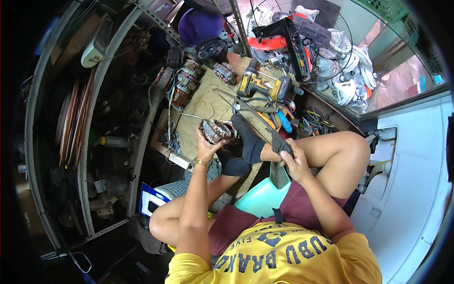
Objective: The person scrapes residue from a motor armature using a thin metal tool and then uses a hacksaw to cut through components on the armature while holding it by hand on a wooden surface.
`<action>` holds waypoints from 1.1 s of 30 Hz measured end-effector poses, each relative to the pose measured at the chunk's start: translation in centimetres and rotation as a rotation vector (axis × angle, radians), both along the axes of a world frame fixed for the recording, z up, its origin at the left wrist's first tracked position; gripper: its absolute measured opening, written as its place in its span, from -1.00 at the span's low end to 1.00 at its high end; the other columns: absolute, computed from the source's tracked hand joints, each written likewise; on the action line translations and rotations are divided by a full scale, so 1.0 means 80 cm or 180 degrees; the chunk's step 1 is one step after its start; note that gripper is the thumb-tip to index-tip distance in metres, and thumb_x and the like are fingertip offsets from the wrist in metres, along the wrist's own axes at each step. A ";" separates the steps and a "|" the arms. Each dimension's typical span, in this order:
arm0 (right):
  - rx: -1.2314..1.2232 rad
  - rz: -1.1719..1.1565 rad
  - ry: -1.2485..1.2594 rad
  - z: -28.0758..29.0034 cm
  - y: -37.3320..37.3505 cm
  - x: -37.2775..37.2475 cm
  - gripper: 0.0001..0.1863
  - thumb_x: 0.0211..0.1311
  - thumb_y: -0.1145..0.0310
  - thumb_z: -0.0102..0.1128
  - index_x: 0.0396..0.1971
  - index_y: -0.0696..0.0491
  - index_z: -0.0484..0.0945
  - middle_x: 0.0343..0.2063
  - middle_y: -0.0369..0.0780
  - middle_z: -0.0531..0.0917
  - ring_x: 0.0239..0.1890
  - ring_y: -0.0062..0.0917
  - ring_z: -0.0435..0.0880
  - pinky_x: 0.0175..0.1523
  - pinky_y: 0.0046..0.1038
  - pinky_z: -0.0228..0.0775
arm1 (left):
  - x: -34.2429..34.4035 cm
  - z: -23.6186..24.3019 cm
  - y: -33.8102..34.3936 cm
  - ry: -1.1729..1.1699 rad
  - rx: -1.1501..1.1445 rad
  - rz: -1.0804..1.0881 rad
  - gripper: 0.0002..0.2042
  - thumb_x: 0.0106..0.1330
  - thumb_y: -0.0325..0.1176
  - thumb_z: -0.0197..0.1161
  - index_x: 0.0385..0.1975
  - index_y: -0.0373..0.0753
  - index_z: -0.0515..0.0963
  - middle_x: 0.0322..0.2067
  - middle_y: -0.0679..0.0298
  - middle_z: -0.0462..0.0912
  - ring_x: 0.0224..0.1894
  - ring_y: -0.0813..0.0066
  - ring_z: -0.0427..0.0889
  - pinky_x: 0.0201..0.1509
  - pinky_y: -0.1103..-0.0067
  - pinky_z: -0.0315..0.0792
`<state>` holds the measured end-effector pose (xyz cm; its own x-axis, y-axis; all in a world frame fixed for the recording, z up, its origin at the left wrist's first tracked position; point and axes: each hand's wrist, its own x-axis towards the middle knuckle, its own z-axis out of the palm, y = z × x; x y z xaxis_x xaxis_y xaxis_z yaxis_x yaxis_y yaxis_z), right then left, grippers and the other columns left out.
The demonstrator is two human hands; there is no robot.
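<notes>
My left hand is closed round a motor stator with wire windings, low over the wooden board and right beside my socked foot. Thin loose wires stick up near the stator. Out to the right, my right hand grips the dark, wrapped handle of a long tool. Its narrow metal part slants up and left past my foot; the kind of tool is not clear. Other stators stand stacked at the far left of the board, and one more stator lies near the drill.
A yellow-black cordless drill and a blue-handled screwdriver lie ahead. Hand tools crowd the right side. Fan parts pile up behind. Metal shelving stands left, a white appliance right. Beneath me is a turquoise stool.
</notes>
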<state>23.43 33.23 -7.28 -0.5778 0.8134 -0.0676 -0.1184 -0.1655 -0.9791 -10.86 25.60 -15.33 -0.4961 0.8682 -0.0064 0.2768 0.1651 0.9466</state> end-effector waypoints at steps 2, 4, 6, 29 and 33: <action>0.0100 0.0058 -0.0133 -0.001 0.000 0.002 -0.86 0.46 0.35 0.09 -0.15 0.10 0.49 -0.47 -0.36 0.48 -0.49 -0.76 0.45 -0.38 -0.64 0.34 | 0.008 0.004 0.003 -0.0397 -0.0027 -0.0348 0.15 -0.23 -0.29 0.69 0.42 -0.27 0.07 0.24 0.03 0.36 0.32 0.17 0.38 0.46 0.38 0.25; 0.0012 0.0123 -0.0096 -0.003 0.000 0.002 -0.85 0.45 0.35 0.11 -0.14 0.11 0.48 -0.47 -0.34 0.51 -0.44 -0.72 0.49 -0.29 -0.60 0.37 | 0.012 -0.004 0.010 0.0447 -0.0141 -0.0408 0.13 -0.24 -0.25 0.71 0.41 -0.29 0.11 0.22 0.04 0.39 0.29 0.14 0.41 0.42 0.37 0.30; 0.0094 0.0168 -0.0217 -0.004 0.001 -0.001 -0.83 0.44 0.35 0.11 -0.13 0.13 0.48 -0.47 -0.31 0.52 -0.41 -0.68 0.51 -0.25 -0.56 0.38 | 0.013 -0.010 0.016 0.0625 -0.0192 -0.0372 0.13 -0.24 -0.23 0.72 0.40 -0.29 0.13 0.21 0.04 0.40 0.28 0.14 0.42 0.41 0.37 0.31; 0.1433 0.0222 -0.0825 0.044 -0.014 -0.074 -0.68 0.45 0.29 0.13 0.10 0.08 0.46 -0.40 -0.04 0.64 -0.33 -0.15 0.69 -0.17 -0.24 0.50 | -0.032 -0.040 0.014 0.0424 -0.0959 -0.0200 0.19 -0.17 -0.30 0.73 0.37 -0.56 -0.06 0.06 -0.09 0.54 0.14 0.15 0.57 0.29 0.43 0.43; 0.1431 0.0347 -0.0871 0.032 -0.014 -0.073 -0.72 0.44 0.31 0.14 0.04 0.11 0.50 -0.42 -0.02 0.62 -0.35 -0.10 0.67 -0.20 -0.20 0.49 | -0.028 -0.022 0.035 -0.0009 -0.0909 -0.0199 0.18 -0.21 -0.35 0.75 0.32 -0.57 -0.05 0.00 -0.05 0.55 0.11 0.21 0.58 0.24 0.44 0.48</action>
